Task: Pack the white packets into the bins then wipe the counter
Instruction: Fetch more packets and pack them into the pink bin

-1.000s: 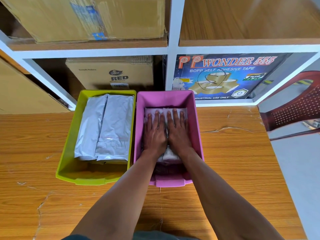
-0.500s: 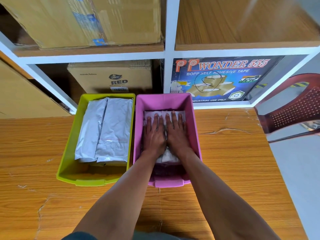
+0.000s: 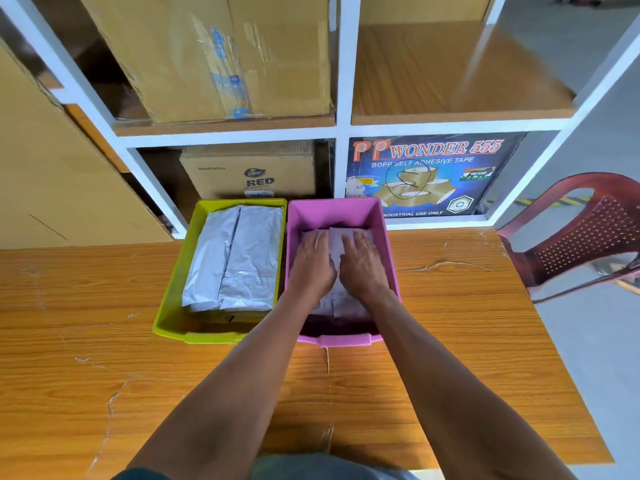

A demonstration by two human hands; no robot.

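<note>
White packets (image 3: 334,251) lie stacked in the pink bin (image 3: 379,216), and both hands are down on top of them. The left hand (image 3: 311,263) and right hand (image 3: 363,265) lie flat, side by side, fingers extended and pointing to the far wall of the bin; neither grip is clenched on anything — the palms simply press, most likely to settle the stack below the rim so it sits level. A second stack of packets (image 3: 239,258) already fills the green bin (image 3: 169,299), which stands touching the pink one on its left. Both bins sit on the wooden bench (image 3: 104,358), pushed back near the white shelf unit (image 3: 343,126).

On the shelves stand a large cardboard box (image 3: 221,53), a smaller carton (image 3: 252,171) and a blue tape box (image 3: 429,174); a red plastic chair (image 3: 581,230) stands off the bench's right end. No loose packets show on the bench, and no cloth is in view, so packing seems all but done — though the forearms hide part of the bench, so I cannot be sure.
</note>
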